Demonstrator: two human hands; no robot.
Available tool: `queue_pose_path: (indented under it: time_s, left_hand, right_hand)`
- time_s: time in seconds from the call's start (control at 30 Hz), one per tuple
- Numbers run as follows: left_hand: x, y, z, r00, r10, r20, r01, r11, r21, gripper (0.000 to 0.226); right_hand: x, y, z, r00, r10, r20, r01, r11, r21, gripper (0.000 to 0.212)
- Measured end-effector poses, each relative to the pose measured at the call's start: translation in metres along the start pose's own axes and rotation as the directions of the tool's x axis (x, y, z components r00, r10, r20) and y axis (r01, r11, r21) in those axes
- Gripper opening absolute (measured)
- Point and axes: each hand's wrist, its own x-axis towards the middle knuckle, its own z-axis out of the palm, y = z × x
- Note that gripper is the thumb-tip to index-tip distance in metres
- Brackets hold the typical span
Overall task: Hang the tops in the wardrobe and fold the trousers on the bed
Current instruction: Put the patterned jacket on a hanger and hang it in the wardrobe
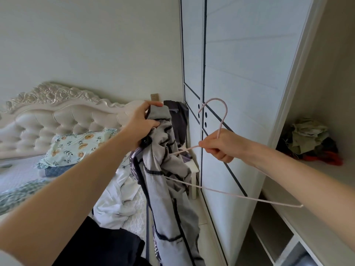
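Left hand [142, 123] is raised, fingers and thumb curled tight round the bunched upper edge of a grey top [165, 169] with dark lines. The rest of the garment hangs free below, between the bed [17, 173] and the wardrobe [240, 73] doors. Right hand [221, 145] is closed in a fist on a pink wire hanger [221, 128], gripping at the base of the neck, hook upward. One shoulder arm runs into the folds of the top; the other points out toward the open wardrobe bay. Whether that arm has found the neck opening or only a fold cannot be told, as the cloth is crumpled there. Assessment: the step in hand is threading the top onto the hanger. The fabric looks light, soft and limp, so it will sag and bunch and keep no shape of its own; it is best taken at the collar or a shoulder seam and spread open. The hanger is thin and probably springy (it may flex under a sideways pull), so a hold near the neck suits. Other clothes [115, 198] lie heaped on the bed; a pile [311, 141] sits on the wardrobe shelf.
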Motion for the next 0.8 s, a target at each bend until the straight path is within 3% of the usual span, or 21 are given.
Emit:
queue_pose_path:
  time_s: [0.17,0.3,0.33,0.4,0.47,0.57,0.6,0.7,0.8]
  left_hand:
    - [-0.019,0.011,0.032,0.997,0.010,0.072,-0.002,0.994,-0.111,0.052]
    - [-0.031,0.018,0.027,0.984,-0.122,0.128,0.157,0.935,-0.319,0.032]
    - [-0.032,0.018,0.024,0.983,-0.116,0.139,0.149,0.953,-0.264,0.028]
    - [-0.032,0.018,0.017,0.991,0.017,0.131,-0.022,0.999,0.034,0.024]
    - [-0.034,0.026,0.015,0.965,0.170,0.199,-0.217,0.945,0.243,0.026]
    - [-0.034,0.041,0.004,0.876,0.195,0.442,-0.332,0.907,0.257,0.047]
    - [-0.031,0.044,-0.001,0.876,0.200,0.438,-0.324,0.918,0.228,0.051]
    - [-0.019,0.042,-0.009,0.939,0.254,0.232,-0.290,0.947,0.136,0.062]
    - [-0.012,0.033,0.000,0.918,0.318,0.236,-0.387,0.846,0.368,0.060]
  right_hand:
    - [0.023,0.008,0.043,0.944,-0.014,-0.328,0.066,0.987,0.148,0.045]
    - [0.025,0.013,0.040,0.856,-0.037,-0.516,0.147,0.974,0.174,0.045]
    - [0.022,0.012,0.036,0.837,-0.074,-0.542,0.190,0.968,0.162,0.046]
    - [0.015,0.009,0.031,0.811,-0.154,-0.564,0.268,0.955,0.124,0.049]
    - [0.011,0.006,0.030,0.800,-0.202,-0.565,0.315,0.943,0.110,0.051]
    - [0.007,0.003,0.028,0.795,-0.228,-0.562,0.345,0.932,0.110,0.051]
    - [0.005,0.003,0.027,0.794,-0.236,-0.560,0.353,0.929,0.110,0.051]
    - [-0.002,-0.001,0.024,0.794,-0.246,-0.556,0.368,0.923,0.117,0.049]
    - [-0.004,-0.005,0.019,0.789,-0.234,-0.568,0.363,0.924,0.124,0.048]
